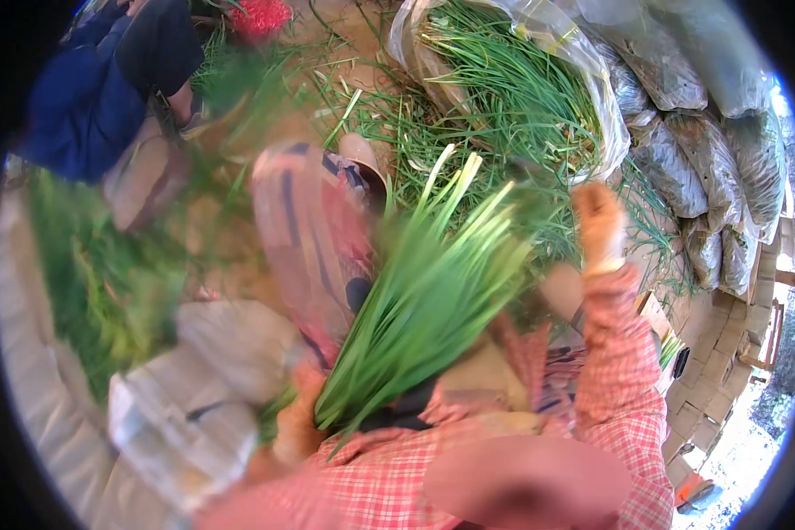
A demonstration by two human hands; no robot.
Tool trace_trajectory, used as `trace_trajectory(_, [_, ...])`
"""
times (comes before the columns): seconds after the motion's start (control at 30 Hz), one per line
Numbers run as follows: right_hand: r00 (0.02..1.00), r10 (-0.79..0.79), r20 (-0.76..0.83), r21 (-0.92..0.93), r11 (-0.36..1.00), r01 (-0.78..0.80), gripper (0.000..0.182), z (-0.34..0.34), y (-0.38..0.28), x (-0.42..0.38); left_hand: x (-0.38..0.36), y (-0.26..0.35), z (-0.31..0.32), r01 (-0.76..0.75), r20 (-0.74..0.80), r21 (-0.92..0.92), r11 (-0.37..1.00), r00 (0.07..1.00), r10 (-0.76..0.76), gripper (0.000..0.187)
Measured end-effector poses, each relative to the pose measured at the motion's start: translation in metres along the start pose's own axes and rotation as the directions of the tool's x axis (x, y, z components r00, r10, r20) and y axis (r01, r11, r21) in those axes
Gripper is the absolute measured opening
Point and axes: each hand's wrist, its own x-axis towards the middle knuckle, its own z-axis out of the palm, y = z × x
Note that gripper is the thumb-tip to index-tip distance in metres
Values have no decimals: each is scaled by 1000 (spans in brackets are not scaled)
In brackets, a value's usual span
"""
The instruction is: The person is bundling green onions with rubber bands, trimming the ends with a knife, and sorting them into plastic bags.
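A thick bunch of garlic chives [424, 291] lies slanted across my lap, its pale stem ends pointing up and away. My left hand [299, 424] is closed at the leafy lower end of this bunch; motion smears its fingers somewhat. To the right of the stems, my right hand [599, 219] is raised apart from the bunch, with its fingers curled together. Whatever it may hold is too blurred to make out. Beyond it stands an open clear plastic bag [614, 132] packed with more chives [521, 88].
Filled plastic bags [680, 168] are stacked at the right. A white sack [185, 389] lies at lower left, beside a blurred heap of greens [106, 283]. Another person in dark blue [88, 106] sits at upper left. Loose leaves litter the ground [344, 53].
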Motion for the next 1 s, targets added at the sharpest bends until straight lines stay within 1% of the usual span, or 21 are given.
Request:
trace_trajectory(0.03, [996, -9, -92, -276, 961, -17, 18, -22, 14, 24, 0, -2, 0, -12, -2, 15, 1000, 1000, 12, 43])
trace_trajectory(0.07, [989, -34, -141, -413, 910, -28, 16, -37, 45, 43, 0, -5, 1, -24, -5, 30, 999, 1000, 24, 43])
trace_trajectory(0.1, [993, -81, -83, -577, 816, 18, 18, -48, 47, 55, 1, -7, 2, -35, -11, 47, 998, 999, 36, 44])
trace_trajectory(0.17, [957, -289, -8, -446, 858, 255, 30, -42, -26, 56, 2, -3, -1, -19, 7, 24, 1000, 1000, 19, 45])
trace_trajectory(0.2, [929, -362, 73, -244, 897, 368, 36, -32, -63, 53, 3, -1, -2, -14, 21, 15, 1000, 1000, 14, 46])
trace_trajectory(0.23, [885, -446, 134, -24, 891, 453, 43, -19, -91, 50, 3, -4, 0, -26, 26, -21, 999, 999, 27, 47])
trace_trajectory(0.3, [793, -490, 363, 66, 862, 502, 37, 13, -111, 43, 0, -17, 3, -43, 34, -92, 995, 998, 46, 49])
trace_trajectory(0.33, [720, -514, 466, 59, 830, 554, 26, 27, -111, 41, 1, -12, 0, -30, 53, -53, 998, 998, 33, 50])
trace_trajectory(0.4, [623, -621, 476, 8, 711, 703, 12, 38, -112, 43, 1, 0, -8, -1, 83, 22, 1000, 997, -1, 53])
trace_trajectory(0.5, [498, -730, 468, -130, 501, 856, 6, 29, -113, 37, -4, -8, -5, 33, 123, 210, 977, 991, -60, 57])
trace_trajectory(0.6, [519, -732, 441, -235, 464, 854, 4, 14, -105, 32, -1, -11, -4, 17, 112, 144, 989, 993, -34, 57])
trace_trajectory(0.63, [534, -748, 395, -355, 412, 839, 3, 13, -96, 35, 2, -7, -5, -11, 92, 100, 995, 996, 2, 57])
trace_trajectory(0.67, [658, -598, 457, -582, 358, 730, 4, 10, -87, 39, 6, 0, -7, -40, 71, 59, 997, 997, 35, 57])
trace_trajectory(0.7, [729, -611, 308, -526, 529, 666, 6, 3, -76, 50, 7, 0, -7, 4, 57, -26, 1000, 998, -3, 57])
trace_trajectory(0.73, [791, -591, 157, -434, 678, 593, 9, -3, -70, 58, 8, 1, -6, 46, 43, -111, 993, 998, -41, 56])
trace_trajectory(0.77, [763, -628, 151, -353, 687, 635, 10, -6, -84, 58, 8, -3, -3, 158, 55, -239, 958, 987, -149, 56])
trace_trajectory(0.83, [707, -696, 125, -187, 683, 706, 13, -9, -117, 54, 6, -4, -2, 168, 53, -253, 953, 986, -159, 55])
trace_trajectory(0.9, [627, -730, 273, -67, 636, 769, 13, 16, -125, 48, 7, 1, -7, -43, 33, -25, 999, 998, 44, 53])
trace_trajectory(0.97, [516, -705, 487, -4, 589, 808, 13, 32, -120, 43, 7, 3, -8, -14, 49, -21, 1000, 999, 15, 52])
trace_trajectory(1.0, [444, -647, 621, -1, 565, 825, 14, 37, -116, 41, 7, 3, -9, 3, 56, -20, 1000, 998, -2, 52])
